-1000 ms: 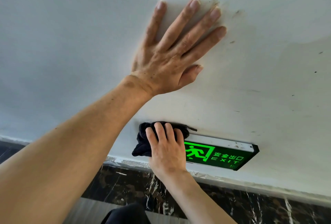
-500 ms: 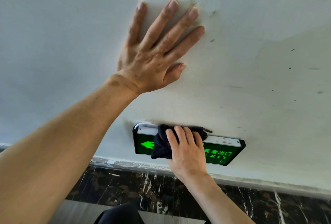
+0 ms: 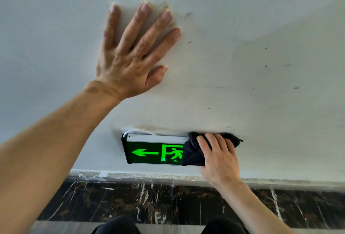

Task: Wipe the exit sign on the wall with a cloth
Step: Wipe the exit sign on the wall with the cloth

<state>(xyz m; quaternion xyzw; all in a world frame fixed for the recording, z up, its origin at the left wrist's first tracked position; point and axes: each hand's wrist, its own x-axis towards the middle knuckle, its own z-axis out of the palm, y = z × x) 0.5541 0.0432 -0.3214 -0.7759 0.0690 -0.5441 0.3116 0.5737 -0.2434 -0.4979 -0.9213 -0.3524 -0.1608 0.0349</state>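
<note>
The exit sign (image 3: 149, 152) is a black box low on the white wall, with a glowing green arrow and running figure showing on its left part. A dark cloth (image 3: 193, 154) covers the sign's right end. My right hand (image 3: 219, 160) presses the cloth against the sign, fingers lying over it. The sign's lettering is hidden under the cloth and hand. My left hand (image 3: 133, 56) lies flat on the wall well above the sign, fingers spread, holding nothing.
The white wall (image 3: 261, 65) carries brown smudges near my left fingertips and small dark specks at right. A dark marble skirting (image 3: 149, 202) runs below the sign. A white cable (image 3: 134, 132) loops out at the sign's top left corner.
My right hand has slid the cloth along the sign from its left end to its right end, uncovering the arrow and figure. My left hand stays flat on the wall.
</note>
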